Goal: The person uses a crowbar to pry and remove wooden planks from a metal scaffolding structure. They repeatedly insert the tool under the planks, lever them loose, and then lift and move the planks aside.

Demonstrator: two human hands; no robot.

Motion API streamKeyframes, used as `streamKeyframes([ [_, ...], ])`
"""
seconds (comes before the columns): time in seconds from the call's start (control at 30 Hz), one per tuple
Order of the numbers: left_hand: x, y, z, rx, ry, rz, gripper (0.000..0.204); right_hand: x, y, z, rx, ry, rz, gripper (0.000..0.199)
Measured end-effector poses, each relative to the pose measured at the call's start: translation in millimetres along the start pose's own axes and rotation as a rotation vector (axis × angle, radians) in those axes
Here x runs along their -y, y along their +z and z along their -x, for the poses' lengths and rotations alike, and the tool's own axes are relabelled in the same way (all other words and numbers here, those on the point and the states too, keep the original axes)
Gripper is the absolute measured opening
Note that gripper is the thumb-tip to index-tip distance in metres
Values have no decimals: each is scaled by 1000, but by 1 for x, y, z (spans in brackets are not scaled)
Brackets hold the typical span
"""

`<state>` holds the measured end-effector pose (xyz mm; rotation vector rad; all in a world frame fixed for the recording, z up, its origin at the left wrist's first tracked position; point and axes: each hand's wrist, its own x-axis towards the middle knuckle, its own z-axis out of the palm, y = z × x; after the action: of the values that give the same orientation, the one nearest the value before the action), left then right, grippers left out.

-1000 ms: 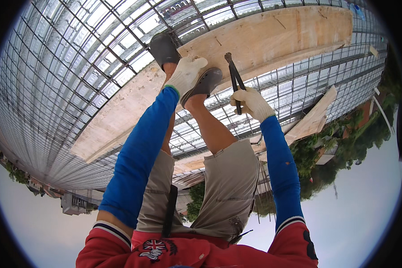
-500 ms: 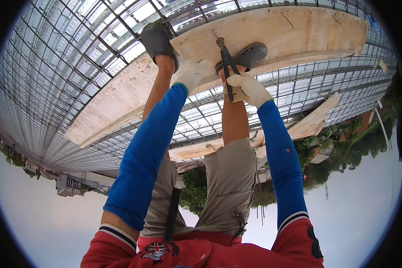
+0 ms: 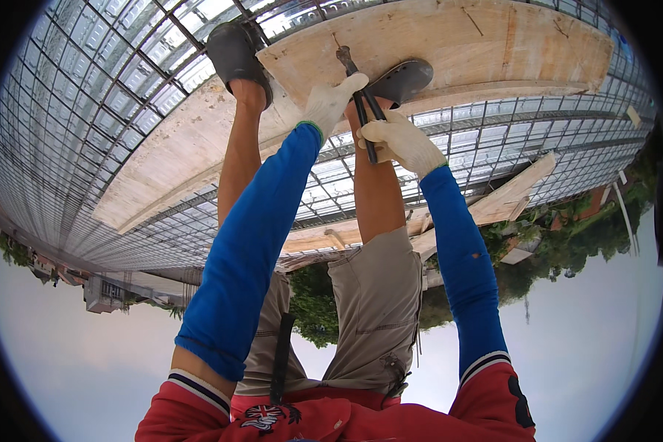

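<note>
A pair of pincers (image 3: pixel 358 92) with long dark handles and a rusty head lies across the near edge of a plywood board (image 3: pixel 435 44). Its head meets a thin wire or nail at the board, too small to tell which. My right hand (image 3: pixel 405 141), in a white knit glove, is closed round the lower handles. My left hand (image 3: pixel 333 102), gloved alike, has its fingers against the handle nearer the head and appears closed on it; part of its grip is hidden. Beside the tool, my right foot in a dark clog (image 3: pixel 401 81) stands on the board.
A grid of steel rebar (image 3: pixel 125 81) over shiny metal decking spreads all round. My left clog (image 3: pixel 236 55) is by the board's left end. A second plywood strip (image 3: pixel 177 162) runs lower left, and a loose plank (image 3: pixel 512 188) lies to the right. Two thin pieces stick out of the board (image 3: pixel 473 22).
My left hand has moved right and up onto the pincers, from beside them. The pincers and my right hand have shifted slightly left in view, as the whole scene has.
</note>
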<state>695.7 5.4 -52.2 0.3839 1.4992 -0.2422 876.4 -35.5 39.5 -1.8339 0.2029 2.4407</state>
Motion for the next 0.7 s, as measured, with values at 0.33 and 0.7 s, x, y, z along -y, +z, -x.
streamKeyframes([
  [0.33, 3, 12, -24, 39, -17, -51, 73, -4, 22, -3, -12, -37, 59, 29],
  [0.7, 4, 6, -7, 57, -53, 144, 47, 0, 49, -33, -193, 83, 140, 31],
])
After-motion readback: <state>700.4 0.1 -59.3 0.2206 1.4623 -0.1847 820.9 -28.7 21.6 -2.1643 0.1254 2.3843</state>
